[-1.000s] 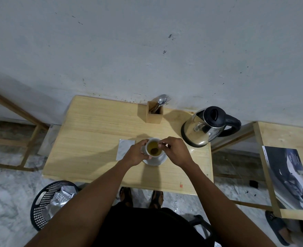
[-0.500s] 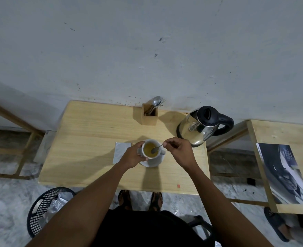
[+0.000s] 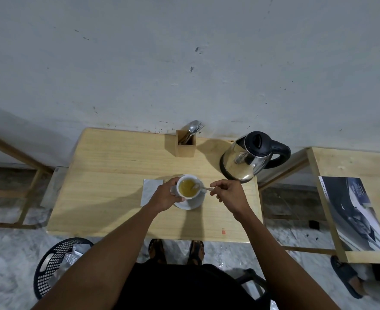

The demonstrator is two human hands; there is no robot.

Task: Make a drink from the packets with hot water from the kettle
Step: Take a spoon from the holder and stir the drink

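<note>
Here the spoon (image 3: 199,187) lies sideways, bowl in the cup (image 3: 187,187).

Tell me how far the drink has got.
Done: the cup on its saucer holds yellowish liquid, and the kettle stands back on the table. In hand: left hand steadies the cup, right hand holds a spoon in it. Left: finish stirring, remove spoon.
</note>
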